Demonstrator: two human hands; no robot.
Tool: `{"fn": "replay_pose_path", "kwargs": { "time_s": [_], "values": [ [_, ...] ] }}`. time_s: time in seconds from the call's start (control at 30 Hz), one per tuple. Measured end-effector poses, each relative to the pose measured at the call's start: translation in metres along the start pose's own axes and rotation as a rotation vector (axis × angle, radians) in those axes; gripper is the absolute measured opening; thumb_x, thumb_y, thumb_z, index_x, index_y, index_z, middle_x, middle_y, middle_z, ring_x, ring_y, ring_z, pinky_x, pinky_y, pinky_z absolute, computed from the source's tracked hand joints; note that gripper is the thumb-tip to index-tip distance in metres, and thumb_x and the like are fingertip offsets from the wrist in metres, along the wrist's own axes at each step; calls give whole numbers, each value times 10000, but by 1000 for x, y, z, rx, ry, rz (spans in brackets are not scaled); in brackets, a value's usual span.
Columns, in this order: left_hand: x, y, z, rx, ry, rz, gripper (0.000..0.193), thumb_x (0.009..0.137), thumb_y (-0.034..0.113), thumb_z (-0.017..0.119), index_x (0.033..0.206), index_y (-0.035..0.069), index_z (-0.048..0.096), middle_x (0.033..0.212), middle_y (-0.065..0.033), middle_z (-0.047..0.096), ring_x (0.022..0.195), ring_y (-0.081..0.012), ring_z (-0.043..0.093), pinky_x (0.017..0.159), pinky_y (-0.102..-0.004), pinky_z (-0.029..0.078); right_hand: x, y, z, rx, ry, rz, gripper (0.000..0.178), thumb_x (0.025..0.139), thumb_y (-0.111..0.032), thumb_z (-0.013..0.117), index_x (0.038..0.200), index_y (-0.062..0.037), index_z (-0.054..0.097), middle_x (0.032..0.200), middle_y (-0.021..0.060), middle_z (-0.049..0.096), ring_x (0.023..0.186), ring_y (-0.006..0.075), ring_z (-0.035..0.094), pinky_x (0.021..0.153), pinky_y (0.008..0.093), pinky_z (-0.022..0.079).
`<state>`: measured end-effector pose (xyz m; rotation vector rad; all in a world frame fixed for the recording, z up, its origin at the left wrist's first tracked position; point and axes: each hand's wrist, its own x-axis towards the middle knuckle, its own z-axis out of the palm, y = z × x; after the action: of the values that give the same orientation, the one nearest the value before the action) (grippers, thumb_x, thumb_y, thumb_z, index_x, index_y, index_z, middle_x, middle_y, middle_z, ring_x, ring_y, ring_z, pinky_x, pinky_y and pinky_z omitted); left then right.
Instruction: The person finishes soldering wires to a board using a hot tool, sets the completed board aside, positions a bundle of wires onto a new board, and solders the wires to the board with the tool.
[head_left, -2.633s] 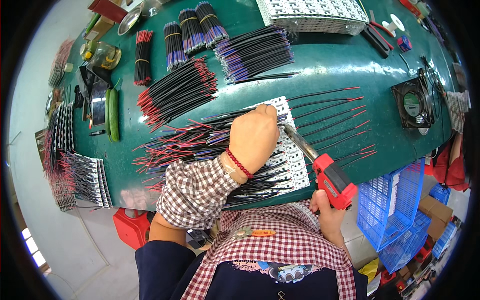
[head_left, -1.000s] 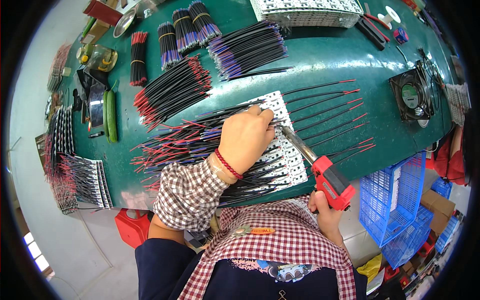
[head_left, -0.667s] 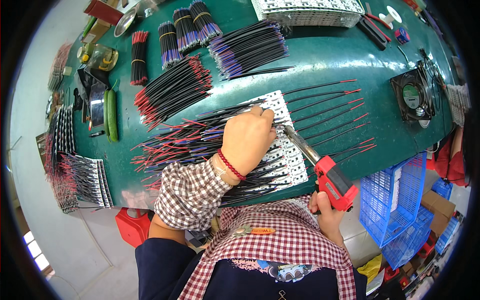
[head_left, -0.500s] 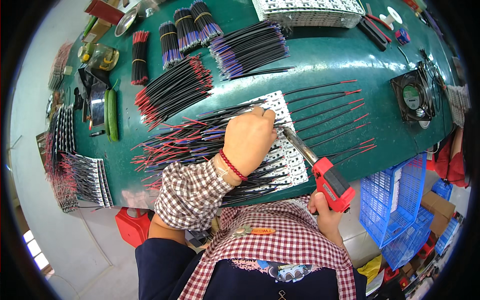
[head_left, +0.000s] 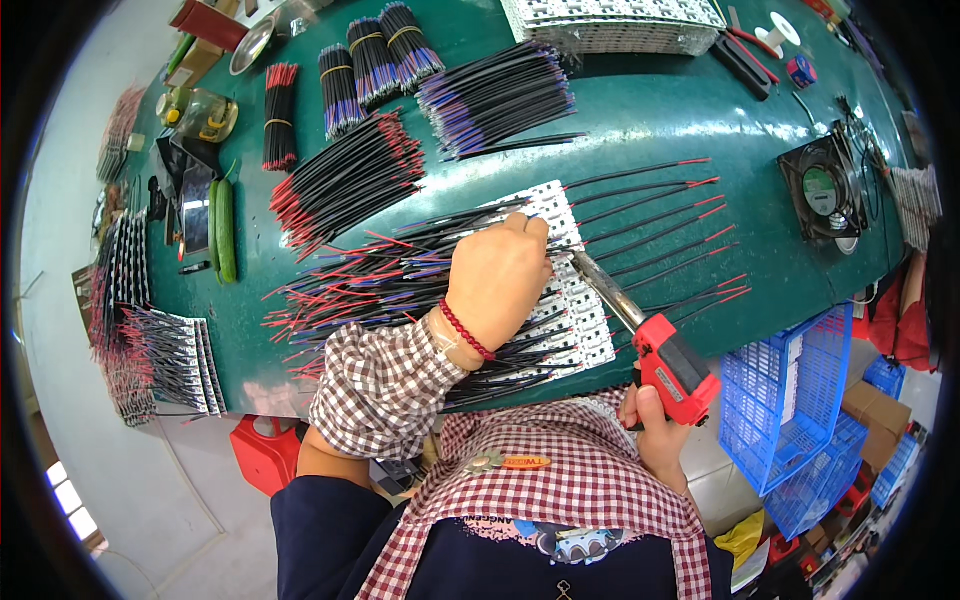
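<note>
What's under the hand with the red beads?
Black wires and a white board peek out around the left hand. What lies right beneath it is covered, so I can't tell.

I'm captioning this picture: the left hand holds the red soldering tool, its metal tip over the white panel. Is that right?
Not quite: the right hand holds the red soldering tool, as the head view shows. Its metal tip is over the white panel.

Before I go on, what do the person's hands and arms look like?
The left hand is ungloved, with a red beaded bracelet at the wrist. A brown-and-white checked sleeve cover wraps that forearm; a navy sleeve shows higher up. The right hand is ungloved too, with no bracelet visible.
</note>
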<state>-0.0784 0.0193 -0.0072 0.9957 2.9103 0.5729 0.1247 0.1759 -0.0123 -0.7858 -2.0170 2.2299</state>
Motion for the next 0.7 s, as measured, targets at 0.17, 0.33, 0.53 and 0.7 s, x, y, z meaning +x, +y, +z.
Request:
{"fn": "replay_pose_path", "kwargs": {
  "time_s": [0.17,0.33,0.53,0.7],
  "values": [
    [-2,-3,2,-68,25,-9,111,715,107,642,749,35,565,751,-118,581,662,-309,606,571,-403,489,-2,3,0,-45,-19,1,294,917,-166,531,1113,51,494,594,61,496,490,120,449,487,270,386],
    [-2,0,2,-71,15,0,116,712,101,644,755,33,560,755,-122,580,668,-312,606,575,-407,487,-1,26,-8,-229,-74,-154,283,914,-145,530,1103,63,490,608,56,511,516,122,468,495,262,375],
    [-3,0,4,-57,27,-13,158,704,102,651,767,26,527,760,-130,576,677,-314,606,581,-406,488,-1,8,7,-76,70,-78,178,905,-127,528,801,17,542,604,57,511,516,121,468,496,262,372],
    [-3,2,3,-46,5,-19,170,700,102,651,770,24,517,758,-135,575,675,-318,603,578,-407,486,0,16,-2,-158,6,-104,169,904,-131,533,897,37,545,607,54,511,515,125,470,497,266,374]
  ]
}}
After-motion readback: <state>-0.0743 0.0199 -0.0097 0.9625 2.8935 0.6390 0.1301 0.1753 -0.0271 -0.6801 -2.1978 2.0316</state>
